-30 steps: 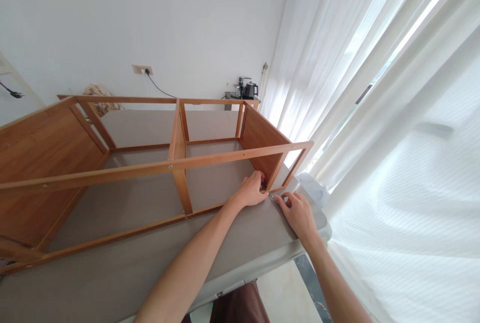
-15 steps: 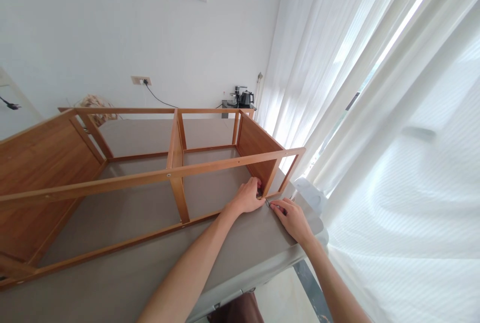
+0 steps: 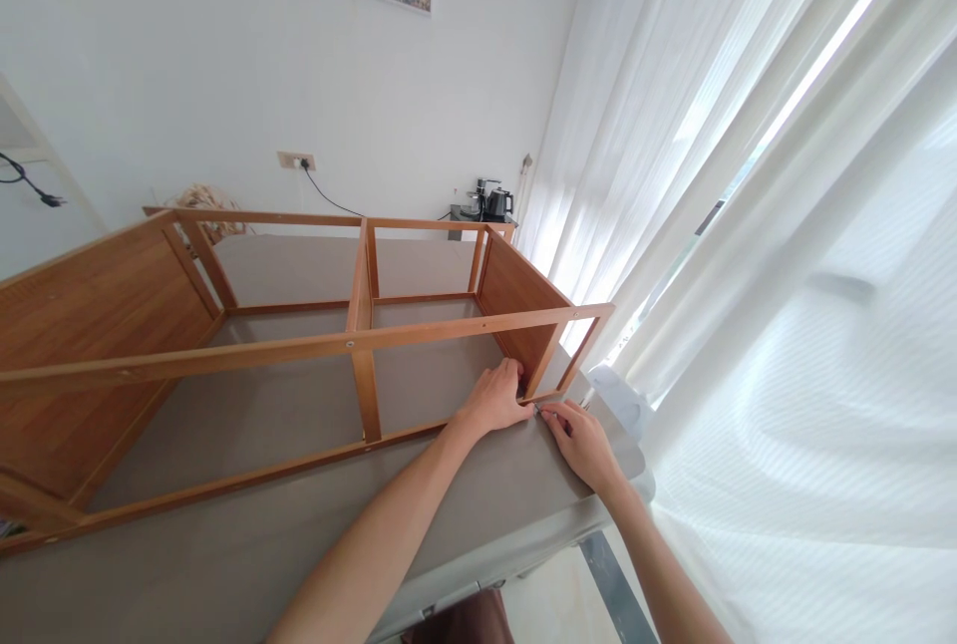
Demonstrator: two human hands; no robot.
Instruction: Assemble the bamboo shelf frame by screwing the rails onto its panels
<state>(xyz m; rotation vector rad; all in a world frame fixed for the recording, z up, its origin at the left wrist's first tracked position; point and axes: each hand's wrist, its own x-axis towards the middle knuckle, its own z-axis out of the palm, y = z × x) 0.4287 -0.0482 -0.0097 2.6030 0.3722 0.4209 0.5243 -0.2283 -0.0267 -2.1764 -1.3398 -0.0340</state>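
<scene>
A brown wooden shelf frame (image 3: pixel 419 333) lies on its side on a grey-covered surface. My left hand (image 3: pixel 494 397) is closed around its lower front rail, beside the right-hand panel (image 3: pixel 519 300); the fingertips are partly hidden inside the frame. Just to the right, my right hand (image 3: pixel 581 440) pinches a thin metal tool (image 3: pixel 536 410), which looks like a small hex key. Its tip meets the outer side of the rail, close to my left thumb. The tool is too small to make out fully.
White curtains (image 3: pixel 748 225) hang along the right side. A black kettle (image 3: pixel 500 202) stands on a small dark table behind the frame. The grey surface (image 3: pixel 464 514) has its near edge below my arms. A wall socket (image 3: pixel 297 161) holds a plugged-in cord.
The view has shifted slightly, so the frame appears a little further right. Both hands stay at the same corner, and the metal tool has turned and shows less.
</scene>
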